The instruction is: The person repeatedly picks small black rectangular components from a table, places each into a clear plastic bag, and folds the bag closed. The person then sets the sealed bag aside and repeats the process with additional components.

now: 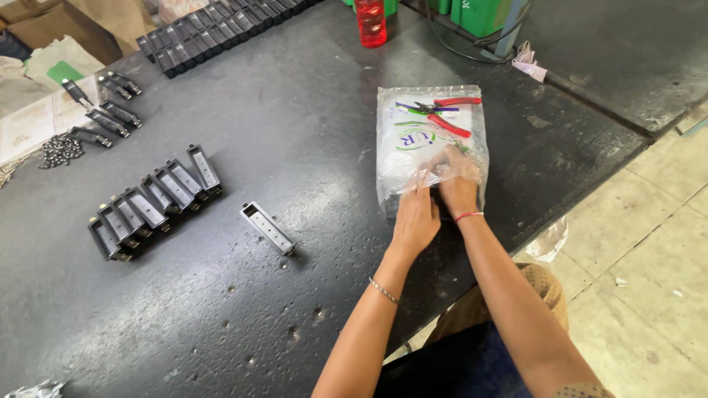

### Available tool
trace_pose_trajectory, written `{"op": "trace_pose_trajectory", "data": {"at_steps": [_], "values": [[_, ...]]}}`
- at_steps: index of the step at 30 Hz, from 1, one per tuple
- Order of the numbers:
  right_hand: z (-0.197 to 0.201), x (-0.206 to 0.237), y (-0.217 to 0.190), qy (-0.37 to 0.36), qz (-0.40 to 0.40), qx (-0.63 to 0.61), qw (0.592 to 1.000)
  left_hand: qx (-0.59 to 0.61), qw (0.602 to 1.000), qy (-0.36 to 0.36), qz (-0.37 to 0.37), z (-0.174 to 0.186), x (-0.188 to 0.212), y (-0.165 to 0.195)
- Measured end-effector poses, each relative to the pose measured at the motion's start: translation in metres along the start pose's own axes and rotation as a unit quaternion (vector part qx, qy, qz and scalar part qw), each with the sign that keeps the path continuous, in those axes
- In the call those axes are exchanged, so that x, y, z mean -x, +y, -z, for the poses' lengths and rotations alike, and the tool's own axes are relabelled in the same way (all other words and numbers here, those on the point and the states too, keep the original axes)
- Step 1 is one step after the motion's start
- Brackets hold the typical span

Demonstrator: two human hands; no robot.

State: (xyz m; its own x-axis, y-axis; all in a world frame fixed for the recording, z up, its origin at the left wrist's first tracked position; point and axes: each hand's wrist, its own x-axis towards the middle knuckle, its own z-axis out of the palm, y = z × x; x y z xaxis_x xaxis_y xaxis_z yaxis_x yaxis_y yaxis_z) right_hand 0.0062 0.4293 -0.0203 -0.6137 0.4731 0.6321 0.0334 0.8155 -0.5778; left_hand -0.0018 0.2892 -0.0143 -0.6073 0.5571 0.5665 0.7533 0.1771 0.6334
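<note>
Glossy clear plastic bag [413,140] (crinkled film)

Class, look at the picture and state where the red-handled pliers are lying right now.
In the head view, the red-handled pliers lie on the far end of the clear plastic bag, right of centre on the dark table, beyond both hands and near the red bottle.

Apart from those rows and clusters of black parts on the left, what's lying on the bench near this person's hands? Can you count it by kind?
Clear plastic bag: 1
Red-handled pliers: 1, lying on the bag
Red bottle: 1
Lone black metal part: 1
Total: 4
The left hand and right hand are both at the bag's near end.
</note>
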Motion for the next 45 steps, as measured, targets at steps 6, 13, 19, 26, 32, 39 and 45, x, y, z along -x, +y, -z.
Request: {"op": "trace_pose_trajectory", "data": {"at_steps": [6, 13, 19, 26, 32, 39, 45], "values": [[0.001, 0.004, 0.0, -0.019, 0.017, -0.034, 0.999, -0.017, 0.999, 0.029, 0.009, -0.023, -0.011, -0.032], [0.018, 0.008, -0.017, -0.008, 0.011, -0.049, 0.999, -0.118, 0.993, 0.007, 0.032, -0.022, -0.01, -0.029], [0.074, 0.051, -0.066, -0.158, -0.03, -0.167, 0.973, -0.243, 0.968, -0.058, -0.019, -0.022, -0.013, -0.028], [0.132, 0.072, -0.1, -0.161, -0.153, -0.375, 0.9, -0.202, 0.979, 0.012, 0.023, -0.04, -0.009, -0.04], [0.154, 0.05, -0.107, -0.05, -0.229, -0.524, 0.818, -0.136, 0.991, 0.01, 0.006, -0.029, -0.018, -0.041], [0.136, 0.017, -0.125, -0.002, -0.211, -0.505, 0.837, 0.354, 0.898, 0.037, 0.26, 0.06, 0.036, -0.005], [0.059, 0.007, -0.183, -0.033, -0.115, -0.419, 0.9, 0.572, 0.8, 0.051, 0.174, 0.183, 0.087, 0.024]]}}
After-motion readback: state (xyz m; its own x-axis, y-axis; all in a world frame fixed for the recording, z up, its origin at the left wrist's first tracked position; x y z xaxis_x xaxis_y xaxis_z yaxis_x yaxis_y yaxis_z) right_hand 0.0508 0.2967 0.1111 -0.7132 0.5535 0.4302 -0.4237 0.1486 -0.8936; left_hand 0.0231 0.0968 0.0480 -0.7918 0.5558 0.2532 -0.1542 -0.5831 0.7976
